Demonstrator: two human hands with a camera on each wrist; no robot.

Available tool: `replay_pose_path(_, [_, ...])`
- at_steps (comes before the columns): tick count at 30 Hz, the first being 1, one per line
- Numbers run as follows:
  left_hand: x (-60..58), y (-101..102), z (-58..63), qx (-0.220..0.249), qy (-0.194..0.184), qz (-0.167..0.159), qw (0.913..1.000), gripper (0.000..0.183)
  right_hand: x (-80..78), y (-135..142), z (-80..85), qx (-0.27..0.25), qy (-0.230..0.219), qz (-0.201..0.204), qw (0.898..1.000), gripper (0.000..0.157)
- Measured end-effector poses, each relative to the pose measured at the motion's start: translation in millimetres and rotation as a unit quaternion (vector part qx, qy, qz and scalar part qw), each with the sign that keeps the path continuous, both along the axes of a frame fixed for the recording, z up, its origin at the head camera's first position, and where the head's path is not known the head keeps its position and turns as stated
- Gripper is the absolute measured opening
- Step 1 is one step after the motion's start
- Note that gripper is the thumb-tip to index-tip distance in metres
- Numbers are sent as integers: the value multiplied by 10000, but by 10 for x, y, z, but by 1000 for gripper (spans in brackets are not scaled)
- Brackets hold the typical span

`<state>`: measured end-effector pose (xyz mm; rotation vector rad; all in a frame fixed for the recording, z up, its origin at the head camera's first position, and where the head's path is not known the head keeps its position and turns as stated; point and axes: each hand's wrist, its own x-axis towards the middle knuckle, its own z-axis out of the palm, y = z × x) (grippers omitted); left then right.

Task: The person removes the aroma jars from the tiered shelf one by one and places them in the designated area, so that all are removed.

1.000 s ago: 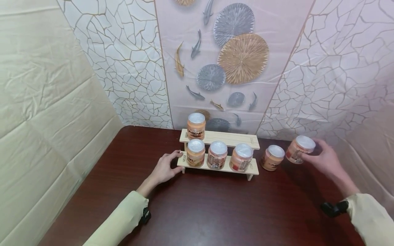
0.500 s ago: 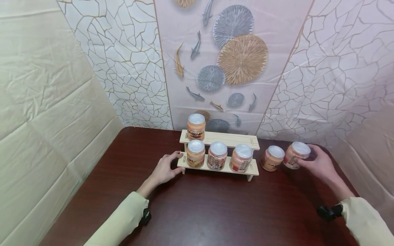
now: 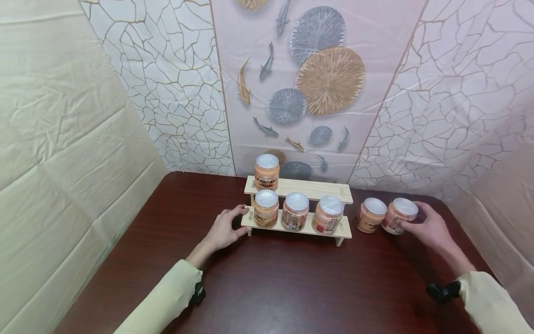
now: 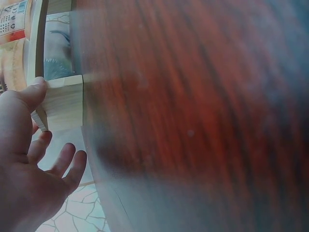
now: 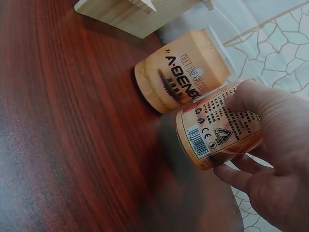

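A two-step wooden shelf (image 3: 308, 228) stands on the table, three clear-lidded jars along its lower step. One more jar (image 3: 266, 174) sits at the left of the upper step. With thumb and fingertips my left hand (image 3: 224, 228) pinches the lower step's left end; the left wrist view shows the thumb (image 4: 35, 92) on the board's edge. At the right, my right hand (image 3: 431, 227) grips an orange jar (image 3: 397, 220) around its side, barcode label showing (image 5: 210, 128). A second jar (image 3: 369, 218) stands upright close to its left, marked A-BENBO in the right wrist view.
The dark red wood table (image 3: 267, 287) runs to a patterned cloth backdrop (image 3: 267, 134) just behind the shelf. Plain beige cloth (image 3: 71, 139) hangs at the left side, and more cloth walls the right side.
My right hand has lowered its jar and brought it slightly left, beside the standing jar. The left hand stays at the shelf's end.
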<state>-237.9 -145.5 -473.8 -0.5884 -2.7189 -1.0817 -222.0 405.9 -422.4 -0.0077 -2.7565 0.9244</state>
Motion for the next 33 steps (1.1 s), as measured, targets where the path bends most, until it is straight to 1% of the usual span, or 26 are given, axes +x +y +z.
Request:
replay_pose_path(6, [-7, 2, -15, -18, 26, 22, 10000, 51, 3, 17, -76, 26, -115, -33, 9999, 76])
replay_pose_path(13, [-8, 4, -15, 36, 70, 1, 10000, 51, 6, 30, -137, -53, -49, 43, 10000, 75])
replay_pose_path(27, [-7, 4, -4, 31, 49, -4, 10000, 51, 22, -16, -138, -76, -153, 78, 9998, 76])
replay_pose_path(33, [-13, -8, -18, 4, 11, 11, 10000, 52, 21, -23, -135, -183, -117, 207, 9995, 75])
